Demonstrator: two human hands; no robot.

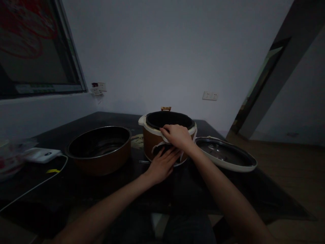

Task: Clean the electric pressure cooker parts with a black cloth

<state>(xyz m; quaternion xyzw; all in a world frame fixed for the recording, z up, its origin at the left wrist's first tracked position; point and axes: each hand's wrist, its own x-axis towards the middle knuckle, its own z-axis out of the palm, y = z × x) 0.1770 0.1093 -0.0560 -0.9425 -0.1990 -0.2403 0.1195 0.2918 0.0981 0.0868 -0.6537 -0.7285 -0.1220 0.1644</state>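
Observation:
An electric cooker (pixel 149 140) with a brown body, cream rim and dark inner pot (pixel 167 118) stands lidless on the dark table. My right hand (pixel 177 136) is closed over the front of its rim, fingers curled near the pot's edge. Just below, my left hand (pixel 162 165) lies with fingers stretched out against the dark, light-edged front panel (pixel 157 149). Much of that panel is hidden by both hands. Right of the cooker, a cream-rimmed lid (pixel 225 152) rests with its dark inside facing up.
A wide brown pot (pixel 101 161) with a dark inside stands to the left. Farther left are a white device (pixel 43 155) with a cable, a yellow scrap (pixel 52 171) and a blurred plastic bag (pixel 12 156). Wall sockets (pixel 210 96) sit behind the table.

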